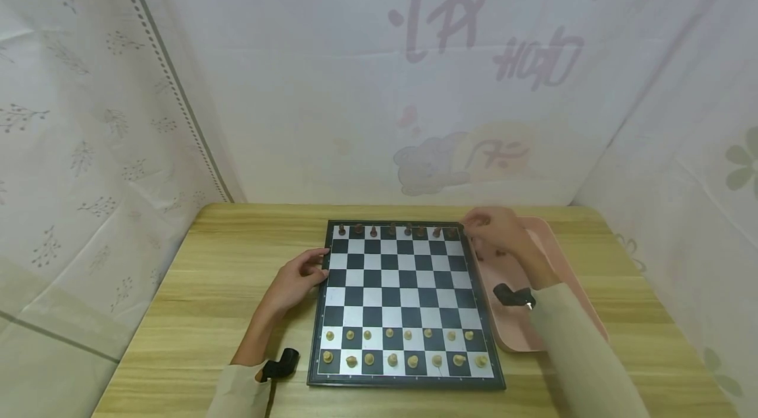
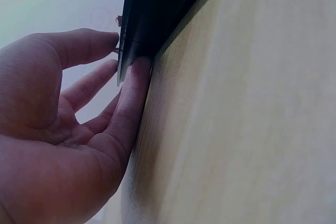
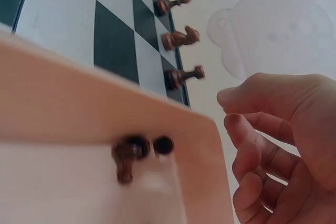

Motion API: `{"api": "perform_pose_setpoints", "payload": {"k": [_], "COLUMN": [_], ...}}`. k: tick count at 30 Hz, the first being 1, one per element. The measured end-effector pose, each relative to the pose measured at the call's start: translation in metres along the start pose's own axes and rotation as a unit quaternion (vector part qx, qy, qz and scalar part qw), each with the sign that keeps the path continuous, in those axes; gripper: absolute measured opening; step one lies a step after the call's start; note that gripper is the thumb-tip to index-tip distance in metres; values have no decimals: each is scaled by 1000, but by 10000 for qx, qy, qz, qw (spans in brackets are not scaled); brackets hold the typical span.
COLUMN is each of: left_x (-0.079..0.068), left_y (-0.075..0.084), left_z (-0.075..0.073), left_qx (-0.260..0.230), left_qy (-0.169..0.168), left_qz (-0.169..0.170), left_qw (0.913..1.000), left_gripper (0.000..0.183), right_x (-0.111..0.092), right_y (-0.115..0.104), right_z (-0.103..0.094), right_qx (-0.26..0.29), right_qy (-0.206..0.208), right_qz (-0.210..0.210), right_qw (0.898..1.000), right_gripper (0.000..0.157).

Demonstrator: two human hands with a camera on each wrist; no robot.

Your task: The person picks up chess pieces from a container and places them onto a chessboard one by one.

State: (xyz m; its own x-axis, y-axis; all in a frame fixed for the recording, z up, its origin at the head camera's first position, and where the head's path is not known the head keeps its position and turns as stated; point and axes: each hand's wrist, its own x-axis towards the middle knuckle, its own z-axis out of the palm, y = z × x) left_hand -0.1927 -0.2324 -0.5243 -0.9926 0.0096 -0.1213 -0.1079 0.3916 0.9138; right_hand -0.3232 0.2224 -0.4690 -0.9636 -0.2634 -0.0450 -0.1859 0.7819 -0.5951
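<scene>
On the wooden table lies a chessboard. My left hand touches its left edge with relaxed fingers; in the left wrist view, one fingertip is at the upper rim and another lies along the black side. My right hand hovers past the far right corner, over the pink tray. Its fingers are loosely bent, thumb and index tips close together, holding nothing. Nearest to it stands a brown rook on the corner square, beside a brown knight. More brown pieces line that far row.
Light chess pieces fill the two near rows. Inside the tray lie a few brown pieces near its far left corner. The tray's raised wall runs along the board's right side. A patterned curtain hangs behind the table.
</scene>
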Motion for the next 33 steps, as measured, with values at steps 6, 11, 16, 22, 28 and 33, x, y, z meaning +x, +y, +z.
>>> {"api": "perform_pose_setpoints", "payload": {"k": [6, 11, 16, 22, 28, 33], "left_x": [-1, 0, 0, 0, 0, 0], "left_y": [1, 1, 0, -1, -2, -1], "left_z": [1, 1, 0, 0, 1, 1], "left_qx": [21, 12, 35, 47, 25, 30], "left_qy": [6, -4, -10, 10, 6, 20], "left_qz": [-29, -25, -14, -23, -38, -47], "left_qw": [10000, 10000, 10000, 10000, 10000, 10000], "left_gripper": [48, 49, 49, 49, 49, 49], "right_x": [-19, -33, -39, -44, -48, -47], "right_y": [17, 34, 51, 64, 70, 74], "right_z": [-13, -18, -20, -20, -17, -16], "right_qx": [-663, -1003, -243, -168, 47, -139], "right_qy": [94, 683, 984, 868, 760, 858], "right_qz": [206, -94, -858, -924, -941, -1153], "right_qw": [9975, 9926, 9911, 9918, 9927, 9895], "right_gripper": [36, 26, 12, 17, 12, 16]}}
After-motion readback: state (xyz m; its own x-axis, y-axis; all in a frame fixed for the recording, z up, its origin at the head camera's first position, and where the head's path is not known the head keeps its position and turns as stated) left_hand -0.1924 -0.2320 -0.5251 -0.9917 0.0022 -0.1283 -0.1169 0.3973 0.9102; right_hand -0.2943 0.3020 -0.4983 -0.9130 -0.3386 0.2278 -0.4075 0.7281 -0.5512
